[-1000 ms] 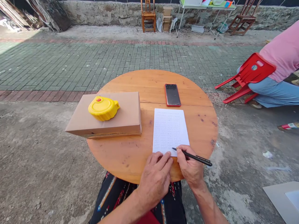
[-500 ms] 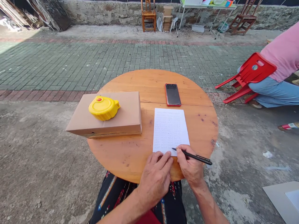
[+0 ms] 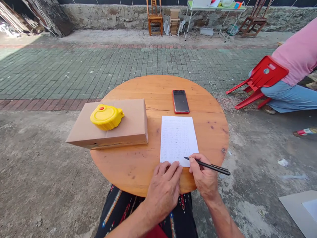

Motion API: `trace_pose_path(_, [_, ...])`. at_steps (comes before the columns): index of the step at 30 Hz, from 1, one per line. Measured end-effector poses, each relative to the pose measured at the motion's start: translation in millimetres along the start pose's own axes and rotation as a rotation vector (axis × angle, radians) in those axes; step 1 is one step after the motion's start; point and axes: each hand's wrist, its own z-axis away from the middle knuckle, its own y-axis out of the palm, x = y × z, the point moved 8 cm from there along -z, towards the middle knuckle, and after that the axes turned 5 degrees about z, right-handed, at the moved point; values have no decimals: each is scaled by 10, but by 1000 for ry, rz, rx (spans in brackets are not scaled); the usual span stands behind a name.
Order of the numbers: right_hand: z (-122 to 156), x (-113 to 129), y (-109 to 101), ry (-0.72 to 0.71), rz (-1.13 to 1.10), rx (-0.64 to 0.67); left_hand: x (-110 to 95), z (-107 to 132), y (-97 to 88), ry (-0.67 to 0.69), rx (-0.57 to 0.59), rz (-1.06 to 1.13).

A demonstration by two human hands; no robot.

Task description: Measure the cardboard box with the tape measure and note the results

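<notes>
A white sheet of paper (image 3: 177, 137) with rows of small handwritten marks lies on the round wooden table (image 3: 133, 165). My left hand (image 3: 164, 185) rests flat with its fingertips on the paper's bottom edge. In my right hand (image 3: 205, 178) a black pen (image 3: 210, 166) is gripped, its tip at the end of the lowest row of marks. Just beyond the paper lies a phone (image 3: 180, 101) in a red case. To the left, a yellow tape measure (image 3: 107, 117) with a red button sits on a closed cardboard box (image 3: 131, 125).
The box overhangs the table's left edge. At right, a person in a pink top (image 3: 297, 56) sits on a red plastic chair (image 3: 266, 77). Wooden chairs (image 3: 155, 23) and a folding table (image 3: 215, 7) stand along the far wall. Grey board (image 3: 294, 206) lies at lower right.
My right hand has moved the pen slightly rightward along the bottom row. The left hand stays on the paper's edge. The whole view has shifted a little.
</notes>
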Motion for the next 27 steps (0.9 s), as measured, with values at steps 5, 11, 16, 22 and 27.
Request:
trace_pose_path(5, [-12,22,12,-26,30,14,-11,5,4,9,-5,-2])
trace_pose_path(11, [-19,51,39,-52,54,37,-16,-8,-6,13,-18,3])
trace_pose_path(16, [-11,57,48,-74,104,49,-21,1,-1,9,-11,11])
trace_pose_path(22, [-15,116,28,-130,164,24,-9,10,7,5,0,8])
trace_pose_path(27, [-21,119,15,-117,178,6,-5,4,0,7,-8,12])
